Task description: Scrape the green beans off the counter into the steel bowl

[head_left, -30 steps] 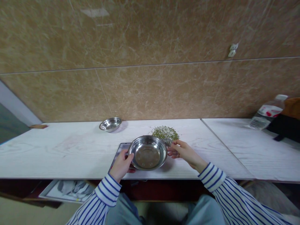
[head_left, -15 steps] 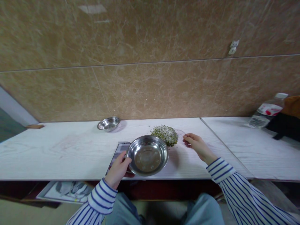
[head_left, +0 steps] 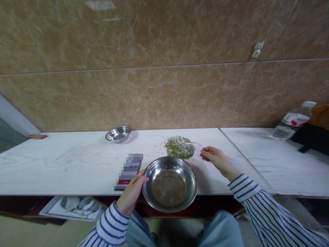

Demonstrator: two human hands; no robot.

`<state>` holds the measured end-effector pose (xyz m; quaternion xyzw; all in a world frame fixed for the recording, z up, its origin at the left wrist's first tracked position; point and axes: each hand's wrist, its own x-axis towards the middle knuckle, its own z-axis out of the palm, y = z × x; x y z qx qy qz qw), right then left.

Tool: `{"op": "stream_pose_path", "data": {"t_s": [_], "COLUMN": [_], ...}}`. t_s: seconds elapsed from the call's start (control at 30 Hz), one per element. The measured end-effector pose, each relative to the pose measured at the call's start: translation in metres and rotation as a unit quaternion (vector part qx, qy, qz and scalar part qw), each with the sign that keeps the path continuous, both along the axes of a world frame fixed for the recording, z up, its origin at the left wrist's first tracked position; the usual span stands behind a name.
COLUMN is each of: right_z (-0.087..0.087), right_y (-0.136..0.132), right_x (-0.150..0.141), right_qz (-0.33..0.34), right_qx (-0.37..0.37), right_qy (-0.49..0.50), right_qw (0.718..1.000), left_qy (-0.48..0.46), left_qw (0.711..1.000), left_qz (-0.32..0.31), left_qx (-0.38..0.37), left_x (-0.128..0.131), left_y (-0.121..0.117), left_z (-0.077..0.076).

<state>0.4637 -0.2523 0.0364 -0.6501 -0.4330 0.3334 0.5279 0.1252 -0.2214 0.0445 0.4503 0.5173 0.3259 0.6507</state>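
My left hand [head_left: 131,193] grips the left rim of a steel bowl [head_left: 170,183], which hangs past the front edge of the white table [head_left: 64,164], above my lap. A few grains lie in the bowl. A heap of green and white grains [head_left: 179,146] lies on the table just behind the bowl. My right hand [head_left: 215,158] rests to the right of the heap, fingers pinched on a clear plastic piece [head_left: 195,147] that lies against the heap's right edge.
A smaller steel bowl [head_left: 118,133] sits at the back by the marble wall. A phone [head_left: 129,171] lies left of the held bowl. A water bottle [head_left: 293,121] and a dark bag [head_left: 312,137] are at the far right. A picture [head_left: 74,207] lies under the table.
My left hand has pulled the steel bowl back off the table's front edge toward me. My right hand let go of the bowl's rim and went right of the heap, onto the clear plastic piece.
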Motion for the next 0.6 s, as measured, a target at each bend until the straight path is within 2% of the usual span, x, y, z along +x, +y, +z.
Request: {"op": "stream_pose_path", "data": {"t_s": [0.3,0.6], "right_z": [0.0,-0.011], "right_y": [0.005,0.018], "right_x": [0.003,-0.005], "right_qz": [0.017,0.035], "right_qx": [0.008,0.018], "right_qy": [-0.086,-0.168], "right_qw": [0.996,0.985], "left_qy": [-0.001,0.047], "left_qw": [0.995,0.993], "left_qz": [-0.05,-0.07], "left_qx": [0.082,0.083], "left_x": [-0.007,-0.021], "left_y": [-0.012,-0.024], "left_z": [-0.008,-0.008]}}
